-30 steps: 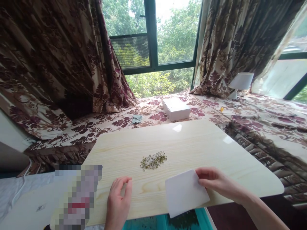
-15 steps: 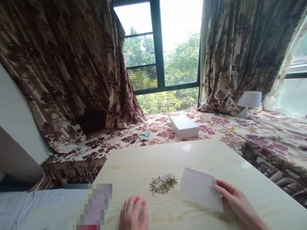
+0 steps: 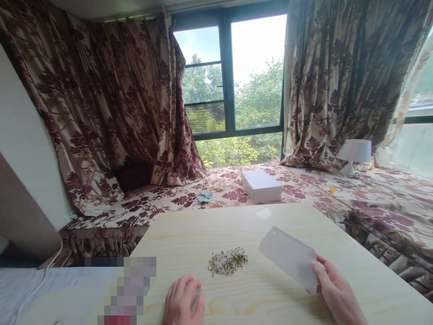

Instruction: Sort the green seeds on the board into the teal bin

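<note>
Visibly two hands (image 3: 338, 291), one card (image 3: 289, 257), one speckled pile (image 3: 230, 262)

the left hand (image 3: 184, 300) is low in view, left of centre, back upward, fingers loosely curved and close together, pointing forward; its thumb stands apart, leaving a narrow gap. the right hand (image 3: 336, 291) reaches in from the lower right, angled forward and inward, thumb and fingers closed in a pinch. both hands are bare and well apart.
</note>
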A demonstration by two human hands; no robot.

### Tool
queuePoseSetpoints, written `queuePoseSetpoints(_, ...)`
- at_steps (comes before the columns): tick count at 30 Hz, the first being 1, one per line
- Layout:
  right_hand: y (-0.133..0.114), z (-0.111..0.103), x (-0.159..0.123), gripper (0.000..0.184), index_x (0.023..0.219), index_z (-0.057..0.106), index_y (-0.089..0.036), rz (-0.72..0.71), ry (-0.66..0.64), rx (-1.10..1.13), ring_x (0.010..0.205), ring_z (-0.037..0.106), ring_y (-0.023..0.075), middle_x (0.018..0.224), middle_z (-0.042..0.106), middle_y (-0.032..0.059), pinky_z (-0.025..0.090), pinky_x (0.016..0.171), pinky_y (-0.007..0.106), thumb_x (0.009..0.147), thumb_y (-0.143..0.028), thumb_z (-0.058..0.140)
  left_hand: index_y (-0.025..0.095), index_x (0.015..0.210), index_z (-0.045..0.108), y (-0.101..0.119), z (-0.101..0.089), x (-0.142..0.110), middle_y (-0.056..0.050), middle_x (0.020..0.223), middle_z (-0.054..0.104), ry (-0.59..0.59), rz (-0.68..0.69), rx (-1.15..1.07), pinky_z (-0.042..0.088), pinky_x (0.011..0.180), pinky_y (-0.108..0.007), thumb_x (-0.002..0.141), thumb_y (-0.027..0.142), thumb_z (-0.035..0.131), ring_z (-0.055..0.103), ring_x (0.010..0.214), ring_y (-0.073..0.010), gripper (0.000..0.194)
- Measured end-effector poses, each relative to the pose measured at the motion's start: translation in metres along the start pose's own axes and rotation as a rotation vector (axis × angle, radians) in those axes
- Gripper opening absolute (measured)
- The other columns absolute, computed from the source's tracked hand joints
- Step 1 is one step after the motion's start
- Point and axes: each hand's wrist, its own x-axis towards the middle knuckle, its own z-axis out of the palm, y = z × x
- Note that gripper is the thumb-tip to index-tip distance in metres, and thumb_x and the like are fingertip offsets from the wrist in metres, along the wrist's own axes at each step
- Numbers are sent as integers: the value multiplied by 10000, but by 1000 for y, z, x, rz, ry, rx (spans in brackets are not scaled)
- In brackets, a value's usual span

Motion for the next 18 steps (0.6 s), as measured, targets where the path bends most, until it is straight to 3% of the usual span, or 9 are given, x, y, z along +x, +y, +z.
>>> queuePoseSetpoints(7,15,2,4,443,1037,552,-186,-58,-61,-92,628,666,232,723,730,45,521,522,303,709,-484,557,263,864,614,6,-9,4,-15,893,638,-31,-33,2,502,736,-330,784,202,554,606,842,-206,117)
queuePoseSetpoints(14,26,7,5,670,1119,540,-179,-69,-110,-43,738,708,281,769,755,69,578,591,342,595,-578,660,238,839,603,25,-19,10,-32,905,620,-48,-139,-58,473,792,-360,816,169,499,582,873,-212,127)
queuePoseSetpoints(18,40,-10,-15,717,1168,545,-194,-47,-107,-33,840,708,301,870,764,84,600,675,346,581,-578,696,233,837,590,26,-21,10,-33,889,612,-62,-139,-69,464,793,-370,817,156,494,577,872,-219,125)
